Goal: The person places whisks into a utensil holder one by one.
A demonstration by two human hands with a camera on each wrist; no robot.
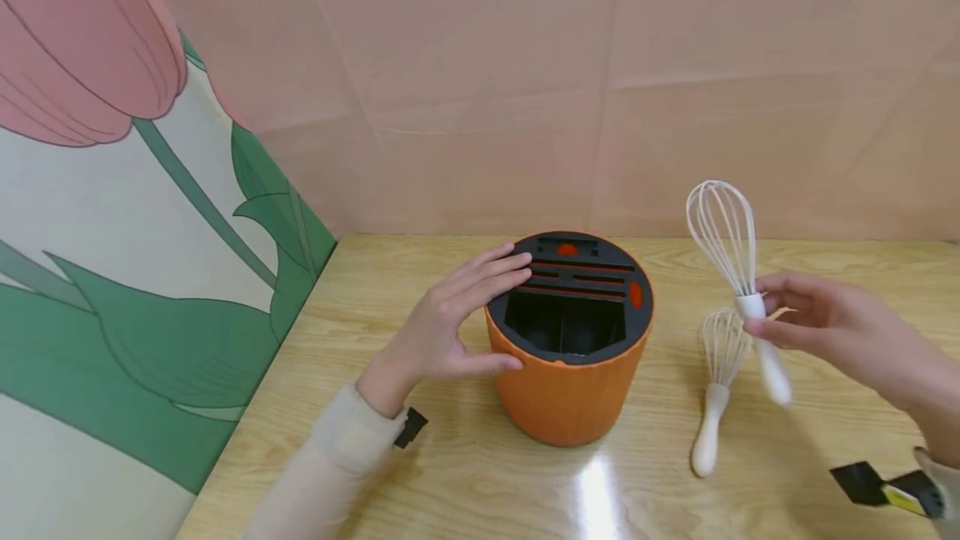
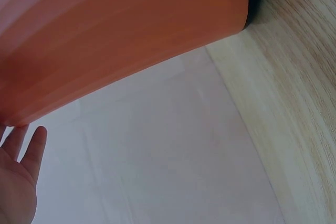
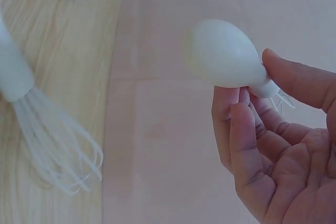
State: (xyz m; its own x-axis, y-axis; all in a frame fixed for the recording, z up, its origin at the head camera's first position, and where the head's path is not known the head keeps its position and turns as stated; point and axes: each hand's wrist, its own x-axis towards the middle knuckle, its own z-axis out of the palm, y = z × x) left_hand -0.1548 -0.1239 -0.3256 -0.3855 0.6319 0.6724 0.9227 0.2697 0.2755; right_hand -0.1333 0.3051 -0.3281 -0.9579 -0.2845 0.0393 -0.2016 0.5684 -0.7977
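An orange utensil holder with a black slotted lid stands upright on the table. My left hand rests on its left side, fingers straight over the lid's edge and thumb along the front wall. In the left wrist view the fingers reach the holder's rim. My right hand pinches a white whisk near the top of its handle, wires up, raised above the table. The right wrist view looks at the handle's rounded end. A second white whisk lies on the table below it.
The light wooden table meets a plain pinkish backdrop at its far edge. A tulip-patterned panel borders the left side. The lid has a large front opening, narrow slots and small side holes.
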